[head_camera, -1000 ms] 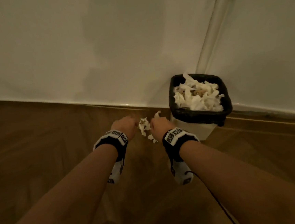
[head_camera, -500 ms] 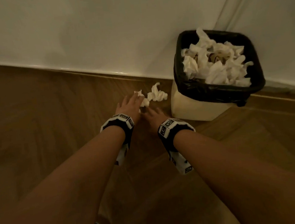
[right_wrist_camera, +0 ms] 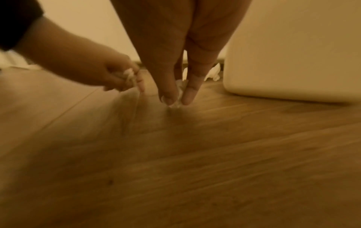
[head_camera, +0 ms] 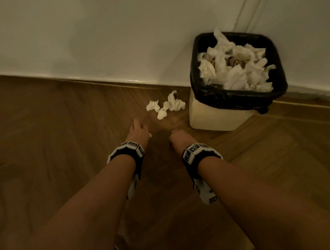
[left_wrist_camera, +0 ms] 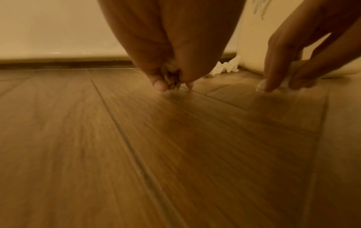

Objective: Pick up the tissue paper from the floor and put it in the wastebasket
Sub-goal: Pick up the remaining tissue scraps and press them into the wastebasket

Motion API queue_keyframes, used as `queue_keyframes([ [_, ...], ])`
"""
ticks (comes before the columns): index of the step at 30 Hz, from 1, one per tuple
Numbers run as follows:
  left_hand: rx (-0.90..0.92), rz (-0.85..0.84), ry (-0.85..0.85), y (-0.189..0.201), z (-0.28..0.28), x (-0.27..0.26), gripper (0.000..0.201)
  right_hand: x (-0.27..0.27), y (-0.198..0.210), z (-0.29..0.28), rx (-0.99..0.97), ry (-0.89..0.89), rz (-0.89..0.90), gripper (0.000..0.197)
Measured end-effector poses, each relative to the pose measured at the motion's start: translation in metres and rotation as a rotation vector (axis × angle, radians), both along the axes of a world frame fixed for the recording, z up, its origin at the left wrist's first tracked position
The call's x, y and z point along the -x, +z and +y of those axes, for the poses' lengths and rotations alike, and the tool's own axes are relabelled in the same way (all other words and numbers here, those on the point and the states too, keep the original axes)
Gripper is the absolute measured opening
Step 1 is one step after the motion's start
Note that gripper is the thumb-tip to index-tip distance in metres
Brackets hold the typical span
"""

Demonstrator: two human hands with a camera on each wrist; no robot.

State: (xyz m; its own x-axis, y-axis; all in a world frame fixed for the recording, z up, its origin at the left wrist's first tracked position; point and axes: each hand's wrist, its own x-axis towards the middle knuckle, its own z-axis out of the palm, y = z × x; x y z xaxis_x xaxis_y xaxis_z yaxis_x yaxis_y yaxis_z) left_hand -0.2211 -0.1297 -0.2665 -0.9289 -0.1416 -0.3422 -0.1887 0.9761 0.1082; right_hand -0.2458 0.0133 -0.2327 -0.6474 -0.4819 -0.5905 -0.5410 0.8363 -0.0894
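Observation:
Several crumpled white tissue pieces [head_camera: 165, 106] lie on the wooden floor just left of the wastebasket [head_camera: 215, 118], a cream bin with a black liner, heaped with tissues. My left hand [head_camera: 140, 130] is low over the floor, nearer to me than the pile, and pinches a small crumpled tissue scrap [left_wrist_camera: 171, 77] between its fingertips [left_wrist_camera: 160, 86]. Close beside it on the right, my right hand [head_camera: 176, 136] pinches another small white tissue scrap [right_wrist_camera: 178, 92] at floor level. In the head view both scraps are mostly hidden by the hands.
A white wall with a skirting board [head_camera: 96, 81] runs behind the pile and the wastebasket. Wooden floor [head_camera: 52, 144] stretches to the left and toward me. A pipe or cable channel [head_camera: 249, 1] runs up the wall above the bin.
Both hands have drawn back from the tissue pile toward me, staying low. Each now pinches a small scrap, and the main pieces lie uncovered on the floor.

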Motion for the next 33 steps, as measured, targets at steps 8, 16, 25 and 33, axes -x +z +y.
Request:
queue_keyframes([
  [8, -0.074, -0.103, 0.051, 0.053, 0.005, -0.02, 0.032, -0.006, 0.059, 0.014, -0.016, -0.034, -0.011, 0.032],
  [16, 0.011, 0.06, -0.137, 0.126, 0.025, -0.029, 0.042, -0.02, 0.135, 0.033, 0.053, -0.065, 0.14, 0.035],
  [25, -0.281, 0.493, 0.068, 0.211, 0.051, -0.014, 0.02, -0.007, 0.229, 0.089, 0.278, -0.206, 0.39, 0.04],
  [33, -0.289, 0.477, -0.135, 0.267, 0.103, 0.03, 0.027, 0.022, 0.286, 0.152, 0.396, -0.298, 0.507, 0.03],
])
